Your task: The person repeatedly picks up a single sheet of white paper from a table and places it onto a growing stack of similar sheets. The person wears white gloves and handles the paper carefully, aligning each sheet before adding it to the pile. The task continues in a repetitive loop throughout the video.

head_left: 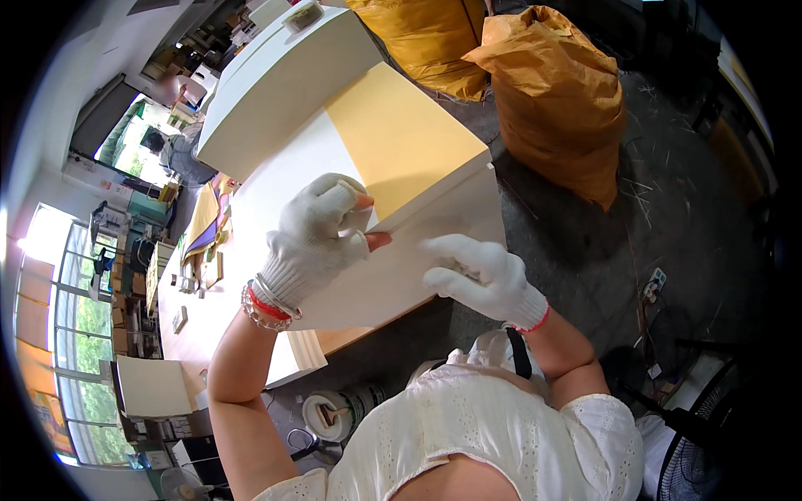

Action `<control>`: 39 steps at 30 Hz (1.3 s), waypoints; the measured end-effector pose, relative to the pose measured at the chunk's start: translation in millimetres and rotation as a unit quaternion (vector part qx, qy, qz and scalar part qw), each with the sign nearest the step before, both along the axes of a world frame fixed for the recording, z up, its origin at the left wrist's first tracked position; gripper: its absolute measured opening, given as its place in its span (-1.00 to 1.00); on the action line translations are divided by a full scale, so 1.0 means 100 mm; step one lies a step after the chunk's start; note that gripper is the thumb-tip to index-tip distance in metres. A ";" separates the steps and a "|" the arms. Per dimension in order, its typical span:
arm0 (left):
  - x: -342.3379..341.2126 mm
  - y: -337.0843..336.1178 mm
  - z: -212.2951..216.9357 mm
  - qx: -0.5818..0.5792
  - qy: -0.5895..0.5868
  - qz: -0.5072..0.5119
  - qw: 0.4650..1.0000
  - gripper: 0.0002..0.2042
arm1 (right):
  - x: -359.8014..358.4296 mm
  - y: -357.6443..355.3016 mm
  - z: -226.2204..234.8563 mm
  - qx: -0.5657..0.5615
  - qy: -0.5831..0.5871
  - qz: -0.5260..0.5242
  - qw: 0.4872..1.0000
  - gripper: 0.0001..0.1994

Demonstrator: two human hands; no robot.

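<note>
My left hand (pixel 322 219) wears a white knit glove with bare thumb and index fingertips. It hovers over the near corner of a yellow sheet (pixel 409 146), thumb and index finger apart around that corner; whether they touch it I cannot tell. The yellow sheet covers part of the top of a thick stack of white paper (pixel 443 221). My right hand (pixel 480 271), also in a white glove, is held in front of the stack's near side. Its fingers are stretched out, slightly blurred, and nothing shows in them.
Another tall white stack (pixel 284 79) stands behind. Large orange sacks (pixel 555 104) sit on the dark floor at the far right. A white bucket (pixel 328 416) with a brush is below the table. A black fan (pixel 702 442) stands at lower right. Two people are at the far left.
</note>
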State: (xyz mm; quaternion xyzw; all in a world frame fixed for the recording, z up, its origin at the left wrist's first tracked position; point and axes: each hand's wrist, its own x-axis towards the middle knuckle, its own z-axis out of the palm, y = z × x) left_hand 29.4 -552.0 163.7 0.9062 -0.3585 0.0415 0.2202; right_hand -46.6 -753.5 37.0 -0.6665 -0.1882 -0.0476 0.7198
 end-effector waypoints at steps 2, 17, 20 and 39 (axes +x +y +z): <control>0.01 0.00 0.00 0.005 0.018 0.012 1.000 -0.54 | -0.01 -0.04 -0.02 0.005 0.019 0.000 1.000 -0.65; 0.05 -0.49 0.37 0.113 -0.111 0.000 0.987 -0.54 | 0.00 -0.75 -0.55 0.132 0.070 -0.079 0.986 -0.74; 0.15 -0.65 0.40 0.147 -0.105 0.000 0.984 -0.54 | -0.02 -0.79 -0.70 0.117 0.078 -0.064 0.988 -0.73; 0.20 -1.29 0.10 0.268 -0.126 -0.013 0.955 -0.40 | 0.22 -1.06 -1.26 0.099 0.112 -0.092 0.985 -0.70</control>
